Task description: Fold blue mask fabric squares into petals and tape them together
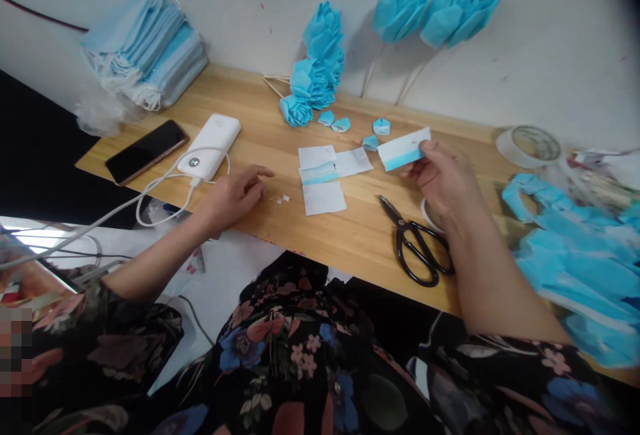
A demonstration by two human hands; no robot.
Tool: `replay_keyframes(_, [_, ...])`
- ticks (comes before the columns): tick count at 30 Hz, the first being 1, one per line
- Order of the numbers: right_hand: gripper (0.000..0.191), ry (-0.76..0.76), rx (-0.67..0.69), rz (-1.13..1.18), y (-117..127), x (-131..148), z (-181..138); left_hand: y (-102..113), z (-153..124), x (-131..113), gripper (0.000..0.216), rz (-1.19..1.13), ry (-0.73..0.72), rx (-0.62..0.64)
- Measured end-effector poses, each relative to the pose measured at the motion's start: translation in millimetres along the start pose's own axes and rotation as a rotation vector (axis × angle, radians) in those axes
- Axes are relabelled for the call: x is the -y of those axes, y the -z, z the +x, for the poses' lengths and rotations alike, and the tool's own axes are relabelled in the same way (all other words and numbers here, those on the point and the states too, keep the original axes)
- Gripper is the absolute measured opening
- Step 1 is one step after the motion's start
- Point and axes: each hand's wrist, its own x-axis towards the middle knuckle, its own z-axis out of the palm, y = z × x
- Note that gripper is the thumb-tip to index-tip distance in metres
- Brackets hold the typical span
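Note:
My right hand (443,178) pinches a small rectangular strip of white and blue mask fabric (404,149) and holds it above the wooden table (360,235). My left hand (239,193) rests on the table with its index finger stretched toward a few tiny white scraps (281,199); it holds nothing. Between my hands lie cut white and blue fabric pieces (325,178). Black scissors (417,245) lie shut just below my right wrist.
Blue fabric flowers (315,68) on sticks lean against the wall, with small folded petals (360,129) near them. A stack of face masks (147,48), a phone (146,150), a white power bank (210,146) with cable, a tape roll (529,145) and blue cut masks (575,255) surround the area.

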Motion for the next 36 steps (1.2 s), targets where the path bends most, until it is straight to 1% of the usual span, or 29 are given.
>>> replay_keyframes(3, [0.020,-0.012,-0.009,-0.017,-2,1,-1,-4,-1,-6,0.037,0.013,-0.012,0.009])
replay_keyframes(6, [0.019,-0.016,0.000,-0.005,-3,1,-2,-9,1,-14,0.038,-0.077,-0.040,0.052])
replay_keyframes(8, [0.018,-0.014,0.002,0.006,-2,1,-2,-11,4,-20,0.038,-0.123,-0.052,0.056])
replay_keyframes(13, [0.021,-0.027,-0.011,0.005,-2,1,-2,-14,11,-22,0.034,-0.192,-0.052,-0.016])
replay_keyframes(20, [0.026,-0.026,0.008,0.011,-1,2,-2,-22,18,-12,0.033,-0.219,-0.048,-0.040])
replay_keyframes(25, [0.031,-0.030,0.018,0.017,-1,0,-1,-14,18,-12,0.033,-0.239,-0.058,-0.174])
replay_keyframes(27, [0.035,-0.051,0.007,0.007,-3,3,-2,-11,21,-17,0.033,-0.250,-0.064,-0.194])
replay_keyframes(29, [0.038,-0.053,-0.004,-0.009,-6,9,-4,-11,29,-26,0.034,-0.273,-0.081,-0.178])
replay_keyframes(31, [0.040,-0.041,0.000,-0.029,-10,16,-6,-13,40,-39,0.038,-0.312,-0.119,-0.130])
replay_keyframes(36, [0.040,-0.001,0.090,-0.039,-23,38,-11,-24,73,-88,0.042,-0.438,-0.280,0.085])
